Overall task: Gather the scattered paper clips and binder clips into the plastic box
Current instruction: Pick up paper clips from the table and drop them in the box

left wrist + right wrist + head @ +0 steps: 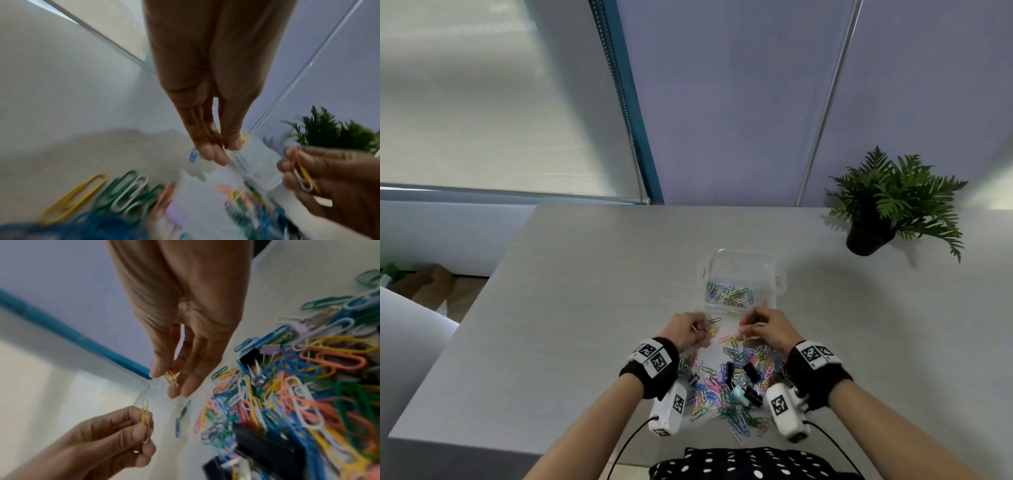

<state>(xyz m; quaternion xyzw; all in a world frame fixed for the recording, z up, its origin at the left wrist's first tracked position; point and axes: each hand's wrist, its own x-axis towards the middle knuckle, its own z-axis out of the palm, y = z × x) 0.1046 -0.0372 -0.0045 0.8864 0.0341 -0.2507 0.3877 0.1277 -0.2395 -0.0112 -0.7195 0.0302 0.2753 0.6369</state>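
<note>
Holding: both hands, left hand (688, 330) and right hand (768, 330), pinch paper clips.
Surface (585, 308): grey; plastic box (743, 274) far, potted plant (873, 209) far right.
Room: lilac wall (739, 102), white blind (482, 102) left.

No readable text, only black-and-white square marker codes on both wristbands (654, 356) and wrist cameras (786, 409)

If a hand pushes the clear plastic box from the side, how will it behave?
The clear plastic box probably slides easily: it looks thin-walled, and only a shallow layer of coloured paper clips lies inside. Being low and wide, it seems unlikely to tip on the smooth grey table.
</note>
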